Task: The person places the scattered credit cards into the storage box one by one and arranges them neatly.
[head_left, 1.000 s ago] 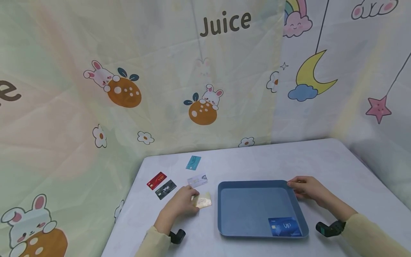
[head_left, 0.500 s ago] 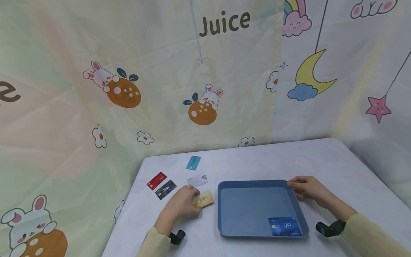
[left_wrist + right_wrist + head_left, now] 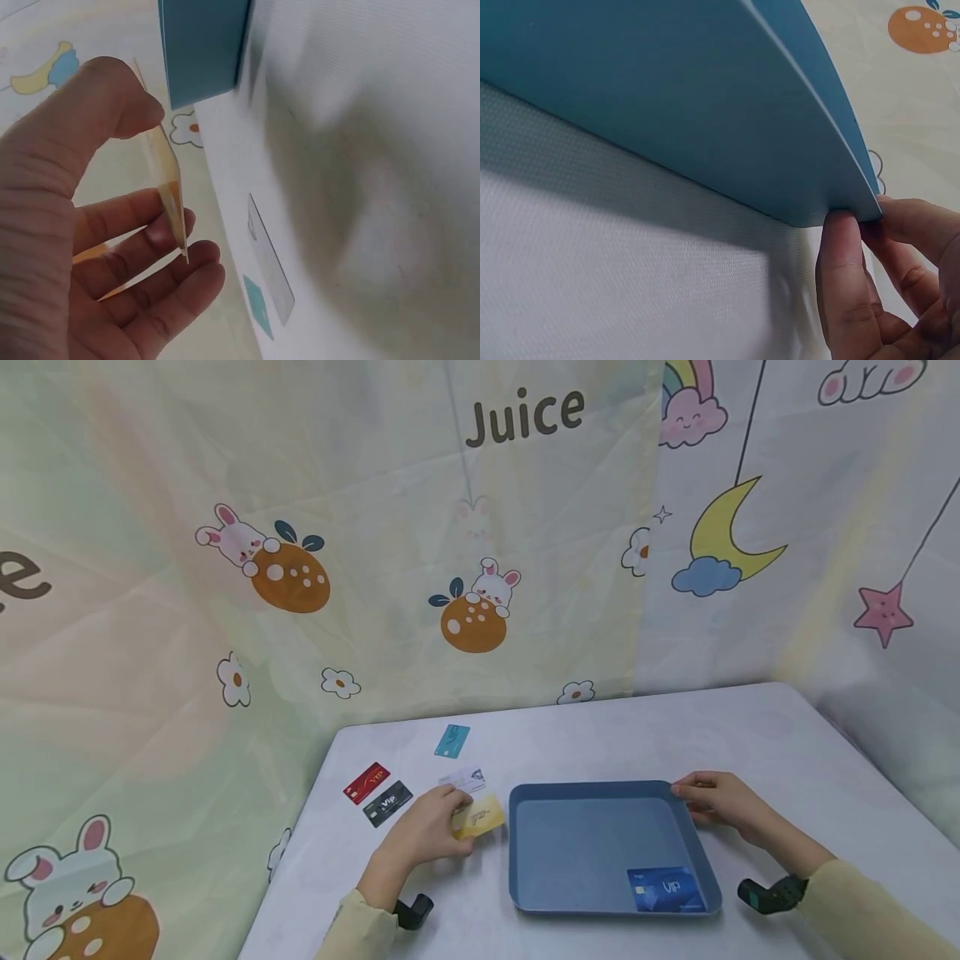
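My left hand [image 3: 422, 828] pinches a gold card [image 3: 482, 817] between thumb and fingers, to the left of the tray. In the left wrist view the card [image 3: 169, 184] is seen nearly edge-on, bowed a little and held up off the white tabletop. With thumb and fingers, my right hand [image 3: 723, 803] grips the far right corner of the blue-grey tray [image 3: 570, 852]; the right wrist view shows the fingertips [image 3: 841, 229] at that corner. A blue VIP card [image 3: 667, 890] lies inside the tray at its near right.
On the white table [image 3: 570, 739] left of the tray lie a red card [image 3: 367, 783], a black card [image 3: 387, 803] and a teal card [image 3: 452, 741]. A whitish card [image 3: 465, 778] lies just beyond the left hand. A printed cloth hangs behind.
The gold card has come up off the table in my left hand, tilting and shifting slightly right and away. My right hand and the tray have stayed put.
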### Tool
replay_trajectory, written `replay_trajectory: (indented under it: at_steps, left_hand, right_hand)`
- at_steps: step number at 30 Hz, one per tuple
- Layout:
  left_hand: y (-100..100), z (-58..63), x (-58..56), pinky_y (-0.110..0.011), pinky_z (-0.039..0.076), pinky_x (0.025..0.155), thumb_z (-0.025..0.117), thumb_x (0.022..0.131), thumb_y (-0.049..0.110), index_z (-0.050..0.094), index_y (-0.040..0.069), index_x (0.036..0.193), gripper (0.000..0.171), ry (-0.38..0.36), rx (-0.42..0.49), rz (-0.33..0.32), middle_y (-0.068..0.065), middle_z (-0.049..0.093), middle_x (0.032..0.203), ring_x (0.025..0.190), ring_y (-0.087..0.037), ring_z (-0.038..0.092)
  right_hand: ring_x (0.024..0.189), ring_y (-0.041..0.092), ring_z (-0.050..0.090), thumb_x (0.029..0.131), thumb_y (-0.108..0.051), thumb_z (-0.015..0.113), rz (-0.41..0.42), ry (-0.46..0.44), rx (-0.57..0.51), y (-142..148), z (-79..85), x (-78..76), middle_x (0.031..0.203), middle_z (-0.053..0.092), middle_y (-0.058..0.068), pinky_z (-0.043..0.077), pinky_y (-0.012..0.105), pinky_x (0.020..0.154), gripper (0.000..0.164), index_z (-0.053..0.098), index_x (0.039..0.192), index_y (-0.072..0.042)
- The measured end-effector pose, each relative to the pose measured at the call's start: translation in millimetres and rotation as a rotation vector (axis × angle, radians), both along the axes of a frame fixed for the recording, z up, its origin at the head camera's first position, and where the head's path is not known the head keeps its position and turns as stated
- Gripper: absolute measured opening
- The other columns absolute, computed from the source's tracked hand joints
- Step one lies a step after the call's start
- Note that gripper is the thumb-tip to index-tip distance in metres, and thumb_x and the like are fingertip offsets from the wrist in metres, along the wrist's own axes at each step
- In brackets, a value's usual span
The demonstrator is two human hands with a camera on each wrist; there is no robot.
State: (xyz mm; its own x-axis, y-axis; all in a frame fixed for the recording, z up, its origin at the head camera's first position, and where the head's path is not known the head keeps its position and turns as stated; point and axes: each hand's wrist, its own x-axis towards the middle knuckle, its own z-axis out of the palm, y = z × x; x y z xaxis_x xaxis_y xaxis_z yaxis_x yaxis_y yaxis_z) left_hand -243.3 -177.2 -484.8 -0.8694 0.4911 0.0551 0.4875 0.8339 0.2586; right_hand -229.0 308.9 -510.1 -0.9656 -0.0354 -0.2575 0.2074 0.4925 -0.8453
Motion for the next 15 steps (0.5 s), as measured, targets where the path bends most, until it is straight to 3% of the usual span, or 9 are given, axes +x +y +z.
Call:
replay_trajectory:
  at_steps: [15]
  left_hand:
    - [21, 14.3, -1.1, -0.027, 0.056, 0.084, 0.079, 0.079, 0.042, 0.069, 0.018, 0.126, 0.053, 0.056, 0.005, -0.097, 0.008, 0.065, 0.108, 0.090, -0.007, 0.055]
  right_hand:
    - [0.086, 0.019, 0.061, 0.102, -0.031, 0.065, -0.010, 0.001, 0.011, -2, 1.2, 0.2, 0.101, 0.072, 0.006, 0.056, 0.028, 0.068, 0.041, 0.068, 0.118, 0.006]
